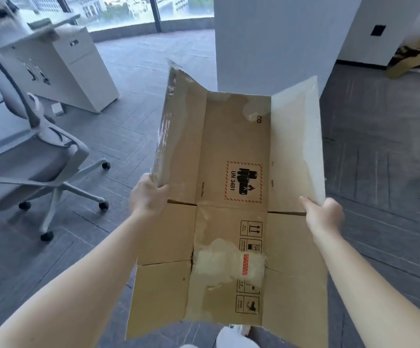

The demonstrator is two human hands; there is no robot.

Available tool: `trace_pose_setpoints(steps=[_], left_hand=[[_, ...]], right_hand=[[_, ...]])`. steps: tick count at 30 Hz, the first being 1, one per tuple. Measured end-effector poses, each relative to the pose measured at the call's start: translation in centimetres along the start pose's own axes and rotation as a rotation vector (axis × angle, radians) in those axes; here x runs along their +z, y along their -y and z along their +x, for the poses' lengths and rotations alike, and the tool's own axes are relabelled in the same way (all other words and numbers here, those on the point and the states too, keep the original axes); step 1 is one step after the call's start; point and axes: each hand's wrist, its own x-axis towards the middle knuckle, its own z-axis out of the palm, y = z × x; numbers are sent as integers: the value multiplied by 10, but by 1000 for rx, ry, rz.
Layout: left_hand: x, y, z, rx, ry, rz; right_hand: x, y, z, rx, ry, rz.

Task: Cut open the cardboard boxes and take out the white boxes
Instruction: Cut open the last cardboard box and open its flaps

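One flattened cardboard box (231, 197); left hand (148, 195), right hand (323, 213) fingers each grasping flap.

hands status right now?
Left hand: grips the left flap of the flattened cardboard box.
Right hand: grips its right flap.

- Left hand (148, 197) and right hand (326, 213): bare, no gloves, rings or watch.
- Forearms (78, 277): bare, no sleeve visible.
- Shoe (236, 339): white, rounded toe.

cardboard box (234, 187) centre | chair (28, 151) left | cardboard pile (415, 59) far right
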Motion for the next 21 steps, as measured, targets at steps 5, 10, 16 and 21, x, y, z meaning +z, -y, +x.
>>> trace_pose_setpoints(steps=[5, 10, 16, 21], left_hand=[[43, -24, 96, -23, 113, 53], [106, -35, 210, -18, 227, 88], [213, -18, 355, 2, 391, 158], [330, 22, 444, 25, 422, 214]], right_hand=[[57, 22, 72, 83, -38, -57], [123, 35, 155, 158, -90, -92], [232, 9, 256, 259, -149, -69], [323, -59, 338, 335, -186, -44]])
